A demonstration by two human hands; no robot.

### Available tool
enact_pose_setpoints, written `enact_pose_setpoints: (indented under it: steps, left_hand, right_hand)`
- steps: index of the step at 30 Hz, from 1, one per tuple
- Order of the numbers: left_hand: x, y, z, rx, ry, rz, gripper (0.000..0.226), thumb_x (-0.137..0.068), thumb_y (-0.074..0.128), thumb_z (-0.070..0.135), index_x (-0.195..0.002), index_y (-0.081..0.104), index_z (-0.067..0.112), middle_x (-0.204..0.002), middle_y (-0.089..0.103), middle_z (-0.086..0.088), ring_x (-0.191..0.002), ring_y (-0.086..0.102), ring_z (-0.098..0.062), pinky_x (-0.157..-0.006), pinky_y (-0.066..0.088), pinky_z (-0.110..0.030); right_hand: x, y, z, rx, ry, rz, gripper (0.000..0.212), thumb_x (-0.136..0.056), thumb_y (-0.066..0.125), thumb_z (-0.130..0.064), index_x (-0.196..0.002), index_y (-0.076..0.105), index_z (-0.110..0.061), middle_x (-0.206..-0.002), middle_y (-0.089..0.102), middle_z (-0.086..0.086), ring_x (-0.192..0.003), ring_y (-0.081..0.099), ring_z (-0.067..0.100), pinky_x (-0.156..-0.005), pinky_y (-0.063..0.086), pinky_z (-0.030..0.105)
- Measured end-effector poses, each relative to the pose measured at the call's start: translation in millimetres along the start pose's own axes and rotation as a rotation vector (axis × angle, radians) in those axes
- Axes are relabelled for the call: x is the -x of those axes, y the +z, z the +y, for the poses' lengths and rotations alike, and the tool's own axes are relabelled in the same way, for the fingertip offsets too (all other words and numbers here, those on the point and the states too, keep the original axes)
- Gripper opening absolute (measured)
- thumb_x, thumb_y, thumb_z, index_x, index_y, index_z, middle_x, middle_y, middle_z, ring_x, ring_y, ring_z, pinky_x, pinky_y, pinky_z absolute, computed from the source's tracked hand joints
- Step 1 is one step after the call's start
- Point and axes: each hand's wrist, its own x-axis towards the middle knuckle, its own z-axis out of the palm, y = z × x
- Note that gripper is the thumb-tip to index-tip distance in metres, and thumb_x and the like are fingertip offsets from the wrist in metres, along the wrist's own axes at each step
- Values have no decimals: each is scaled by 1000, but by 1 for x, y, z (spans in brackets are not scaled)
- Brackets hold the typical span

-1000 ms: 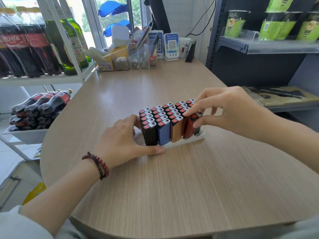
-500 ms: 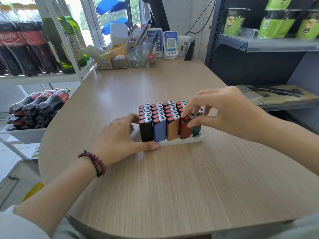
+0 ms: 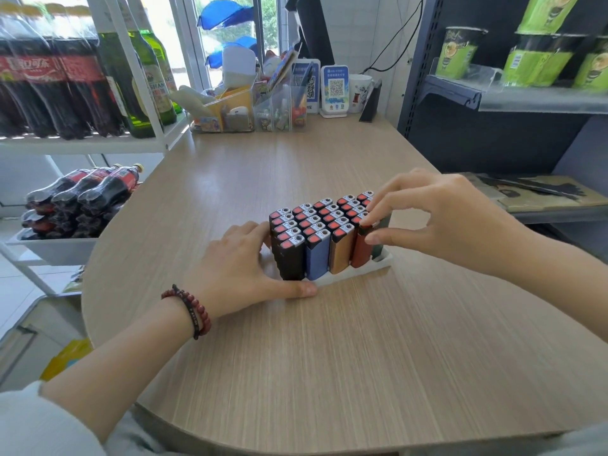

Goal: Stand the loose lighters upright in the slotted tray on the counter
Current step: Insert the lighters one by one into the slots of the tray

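On the wooden counter, nearest the camera: left hand lies flat, fingers spread, thumb along the front edge of the white slotted tray, bracing its left end; beaded bracelet on that wrist; tray full of lighters standing upright, long axis vertical, red caps up, in rows running away from the camera; right hand at the tray's right end, thumb and forefinger pinching the red lighter in the front row; behind, well apart, clear organiser bins.
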Motion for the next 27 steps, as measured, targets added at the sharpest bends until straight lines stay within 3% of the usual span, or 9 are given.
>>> enact_pose_setpoints:
  steps: [4,9,14,19,27]
  left_hand:
    - [0,-1,0,10,6,3,98,-39,48,90,-123,38,41,-103,47,21,-95,43,-3,-81,40,-28]
    - [5,-1,-1,43,14,9,97,-39,50,90,-123,37,42,-105,47,21,-95,44,-2,-83,41,-29]
    - [9,-3,2,57,35,1,94,-43,59,84,-125,39,42,-103,48,22,-94,43,-1,-81,39,-25]
    - [14,-2,6,78,62,-3,88,-42,63,81,-119,46,42,-102,51,22,-92,46,4,-81,42,-23]
    - [17,-6,12,12,145,-54,90,-45,62,82,-123,46,40,-102,49,25,-93,46,3,-84,40,-21]
  right_hand:
    - [0,2,-2,0,-3,-25,35,-77,49,-67,-99,63,-44,-106,59,-22,-101,58,6,-76,55,36]
    - [-3,2,-10,-173,66,86,32,-77,56,-57,-107,57,-45,-94,63,-29,-91,59,-6,-75,46,19]
    - [-19,-2,-9,-147,123,165,32,-78,55,-57,-108,58,-44,-97,62,-27,-91,59,-5,-79,52,29]
    - [-44,2,-15,-63,114,110,31,-79,54,-59,-104,60,-42,-95,63,-24,-86,60,-5,-76,54,34]
    - [-83,14,-13,1,76,-88,26,-82,65,-40,-105,64,-28,-94,65,-15,-83,60,2,-73,52,27]
